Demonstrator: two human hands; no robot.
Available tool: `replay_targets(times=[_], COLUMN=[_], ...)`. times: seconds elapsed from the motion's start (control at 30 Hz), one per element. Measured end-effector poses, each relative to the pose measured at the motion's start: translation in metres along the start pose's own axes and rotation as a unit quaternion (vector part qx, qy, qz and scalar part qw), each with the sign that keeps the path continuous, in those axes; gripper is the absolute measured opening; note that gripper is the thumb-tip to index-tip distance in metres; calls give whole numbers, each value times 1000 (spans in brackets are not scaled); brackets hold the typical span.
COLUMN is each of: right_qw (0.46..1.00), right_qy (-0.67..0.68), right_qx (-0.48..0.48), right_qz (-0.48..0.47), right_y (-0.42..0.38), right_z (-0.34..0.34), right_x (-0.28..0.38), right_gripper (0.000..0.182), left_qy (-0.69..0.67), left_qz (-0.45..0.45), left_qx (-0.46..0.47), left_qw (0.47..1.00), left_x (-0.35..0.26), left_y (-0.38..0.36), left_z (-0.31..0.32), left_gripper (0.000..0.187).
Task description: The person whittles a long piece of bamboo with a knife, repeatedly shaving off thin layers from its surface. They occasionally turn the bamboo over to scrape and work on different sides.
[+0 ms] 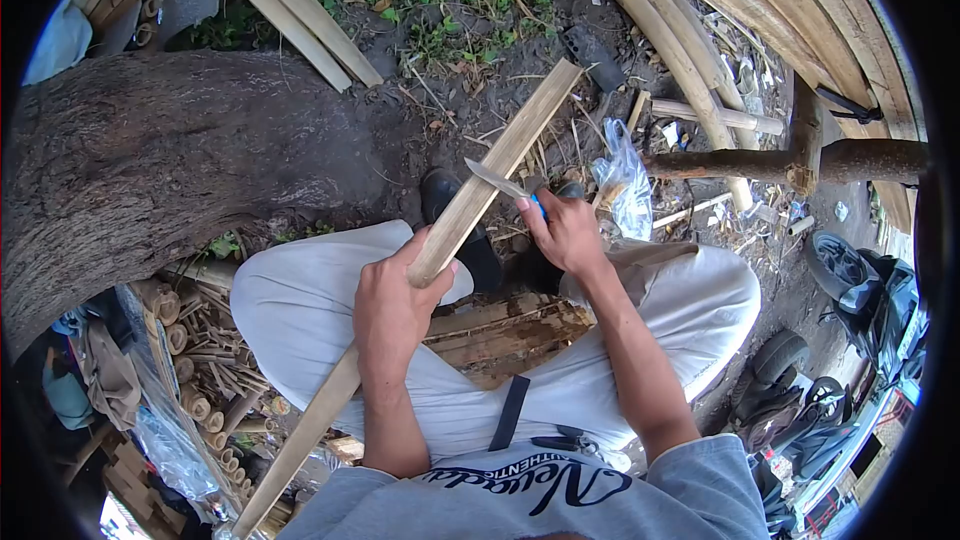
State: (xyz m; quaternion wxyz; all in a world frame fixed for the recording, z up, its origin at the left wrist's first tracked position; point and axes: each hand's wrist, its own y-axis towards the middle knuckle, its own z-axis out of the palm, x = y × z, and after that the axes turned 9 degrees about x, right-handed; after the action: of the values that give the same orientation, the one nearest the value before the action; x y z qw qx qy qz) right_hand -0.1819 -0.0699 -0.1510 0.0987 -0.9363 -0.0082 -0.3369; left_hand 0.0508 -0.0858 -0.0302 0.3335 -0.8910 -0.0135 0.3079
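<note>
A long split bamboo strip (pixel 500 162) slants from the lower left up to the upper middle, across my left thigh. My left hand (pixel 392 302) is wrapped round it about midway along its length. In my right hand (pixel 568 230) is a knife (pixel 497 180) with a blue handle, most of which is hidden in the fist. Its blade lies across the strip's face, pointing up and left, beyond my left hand. Both forearms rest near my bent knees, and my shoes (pixel 440 196) show below the strip.
A thick tree trunk (pixel 180 145) runs along the left. Cut bamboo pieces (pixel 215 380) are piled at lower left. Long bamboo slats (pixel 780 10) lean at upper right, near a clear plastic bag (pixel 625 180) and a branch (pixel 720 160). Tyres or wheels (pixel 780 358) and dark bags stand right.
</note>
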Motion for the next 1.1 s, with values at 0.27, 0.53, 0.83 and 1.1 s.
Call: replay_targets(times=[0.27, 0.53, 0.83, 1.1], right_qw=[993, 995, 996, 991], right_qy=[28, -2, -48, -72], right_qx=[47, 81, 47, -19], right_qz=[104, 64, 60, 108], right_y=[9, -2, -9, -5], right_z=[16, 42, 51, 47], right_x=[-17, -12, -39, -62], right_gripper=[57, 55, 56, 52], left_qy=[76, 114, 98, 90], left_qz=[4, 3, -1, -13], left_qx=[5, -7, 16, 39], left_qw=[997, 993, 995, 995], left_x=[-6, 0, 7, 9], left_y=[17, 35, 32, 24], left_z=[13, 46, 47, 39], left_gripper=[42, 45, 45, 49])
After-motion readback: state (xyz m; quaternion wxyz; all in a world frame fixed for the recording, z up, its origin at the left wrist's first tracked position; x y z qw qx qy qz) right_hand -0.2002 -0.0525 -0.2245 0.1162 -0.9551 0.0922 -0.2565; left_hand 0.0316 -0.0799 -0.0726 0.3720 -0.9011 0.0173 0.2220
